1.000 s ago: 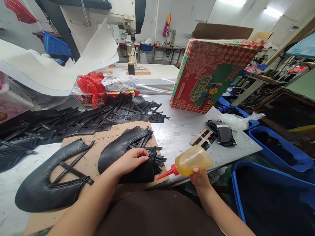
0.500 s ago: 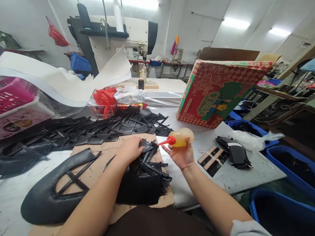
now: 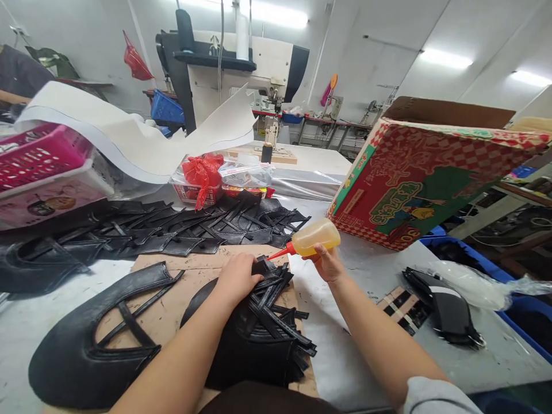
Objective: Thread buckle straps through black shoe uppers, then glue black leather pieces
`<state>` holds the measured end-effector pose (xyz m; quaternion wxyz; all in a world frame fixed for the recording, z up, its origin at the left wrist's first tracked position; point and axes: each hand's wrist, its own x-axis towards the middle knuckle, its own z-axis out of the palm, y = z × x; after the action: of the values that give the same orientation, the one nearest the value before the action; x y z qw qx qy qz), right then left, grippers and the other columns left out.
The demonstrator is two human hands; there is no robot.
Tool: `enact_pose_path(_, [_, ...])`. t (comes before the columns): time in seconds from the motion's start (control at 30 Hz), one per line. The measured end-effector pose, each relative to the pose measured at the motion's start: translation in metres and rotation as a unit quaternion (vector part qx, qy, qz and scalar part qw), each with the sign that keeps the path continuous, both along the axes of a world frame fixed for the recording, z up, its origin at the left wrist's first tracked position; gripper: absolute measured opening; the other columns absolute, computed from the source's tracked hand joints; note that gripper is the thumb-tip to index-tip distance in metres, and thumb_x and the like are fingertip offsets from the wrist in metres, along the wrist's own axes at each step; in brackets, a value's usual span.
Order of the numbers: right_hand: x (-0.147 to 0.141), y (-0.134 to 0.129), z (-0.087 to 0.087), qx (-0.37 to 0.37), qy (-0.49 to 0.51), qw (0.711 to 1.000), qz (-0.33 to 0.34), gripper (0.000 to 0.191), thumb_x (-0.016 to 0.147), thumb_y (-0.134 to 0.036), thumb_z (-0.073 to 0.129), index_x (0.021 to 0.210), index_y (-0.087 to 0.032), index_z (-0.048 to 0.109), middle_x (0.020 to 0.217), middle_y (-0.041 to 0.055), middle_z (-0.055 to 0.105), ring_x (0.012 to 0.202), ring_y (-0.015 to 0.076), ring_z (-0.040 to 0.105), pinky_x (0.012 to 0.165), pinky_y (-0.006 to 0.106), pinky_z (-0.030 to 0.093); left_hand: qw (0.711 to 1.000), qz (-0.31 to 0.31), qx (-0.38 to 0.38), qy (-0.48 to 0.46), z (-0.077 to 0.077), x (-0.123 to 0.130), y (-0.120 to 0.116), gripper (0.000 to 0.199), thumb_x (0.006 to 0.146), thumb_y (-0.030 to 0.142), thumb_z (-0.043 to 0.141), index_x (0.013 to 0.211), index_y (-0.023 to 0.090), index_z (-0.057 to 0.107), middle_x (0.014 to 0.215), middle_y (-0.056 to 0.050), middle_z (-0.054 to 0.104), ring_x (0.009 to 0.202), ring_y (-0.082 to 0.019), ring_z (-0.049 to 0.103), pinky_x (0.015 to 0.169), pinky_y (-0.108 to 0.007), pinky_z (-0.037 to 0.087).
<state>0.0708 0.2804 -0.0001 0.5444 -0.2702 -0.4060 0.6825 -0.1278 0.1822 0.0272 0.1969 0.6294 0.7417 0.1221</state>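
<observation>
My left hand (image 3: 238,277) rests on a stack of black leather shoe uppers (image 3: 254,345), its thumb and fingers closed on the strap end of the top one. In my right hand (image 3: 330,261) is a soft squeeze bottle (image 3: 317,237) of yellowish liquid. Its long red nozzle (image 3: 282,251) slopes down to the left, the tip at or just above the strap end beside my left fingers; I cannot tell whether it touches. A single black upper (image 3: 64,339) lies flat to the left, partly on a cardboard sheet (image 3: 190,265).
Behind the cardboard runs a long overlapping row of black uppers (image 3: 172,230). A red printed carton (image 3: 414,190) leans at the right, near black pieces (image 3: 452,310) and a plastic bag (image 3: 470,282). Farther back stand a sewing machine (image 3: 241,86) and a pink basket (image 3: 47,155).
The nozzle tip has come closer to my left fingers, and the bottle now tilts more steeply downward. The view has shifted, so the carton and machine appear farther right.
</observation>
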Motion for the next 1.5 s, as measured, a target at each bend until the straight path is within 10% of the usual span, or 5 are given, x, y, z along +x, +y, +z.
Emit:
enact_pose_path(0.47, [-0.010,0.014,-0.004,0.076,-0.108,0.991,-0.016,0.059,0.042,-0.044,0.084,0.090,-0.022,0.056,0.078,0.0010,0.063,0.069,0.0205,0.060,0.045,0.027,0.051,0.966,0.045,0.015,-0.254,-0.020,-0.013,0.005,0.011,0.065,0.019,0.061,0.076,0.020,0.060,0.080,-0.001,0.067,0.079,-0.022,0.062,0.072,-0.031,0.048])
enact_pose_path(1.5, [0.032,0.007,-0.001,0.093,-0.122,0.988,0.000,0.060,0.040,-0.031,0.088,0.092,-0.022,0.061,0.084,0.0011,0.065,0.078,0.0212,0.060,0.067,0.034,0.052,0.955,0.042,-0.010,-0.295,-0.018,-0.012,0.007,0.015,0.068,0.020,0.055,0.083,0.018,0.058,0.088,-0.003,0.068,0.085,-0.021,0.062,0.077,-0.032,0.048])
